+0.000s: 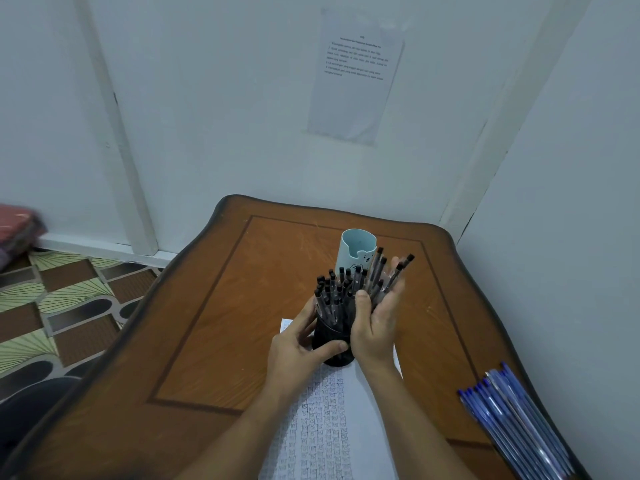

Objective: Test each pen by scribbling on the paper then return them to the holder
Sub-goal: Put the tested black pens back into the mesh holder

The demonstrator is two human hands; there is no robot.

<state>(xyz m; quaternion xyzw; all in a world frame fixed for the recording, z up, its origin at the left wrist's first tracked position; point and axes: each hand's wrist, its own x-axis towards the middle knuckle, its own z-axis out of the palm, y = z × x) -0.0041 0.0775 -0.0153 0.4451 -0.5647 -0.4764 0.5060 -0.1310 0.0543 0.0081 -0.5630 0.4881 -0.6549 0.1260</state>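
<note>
Left hand (pixel 296 348) grips black holder (pixel 334 332), upright on paper (pixel 332 427), mid-desk. Right hand (pixel 375 323) clasps pen bundle (pixel 384 275), thumb across; shafts fan up-right, just beside holder mouth.

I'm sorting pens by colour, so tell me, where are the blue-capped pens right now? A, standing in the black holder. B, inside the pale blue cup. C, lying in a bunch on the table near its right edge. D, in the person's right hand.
C: the blue-capped pens lie flat in a bunch on the wooden table by its right edge.
</note>
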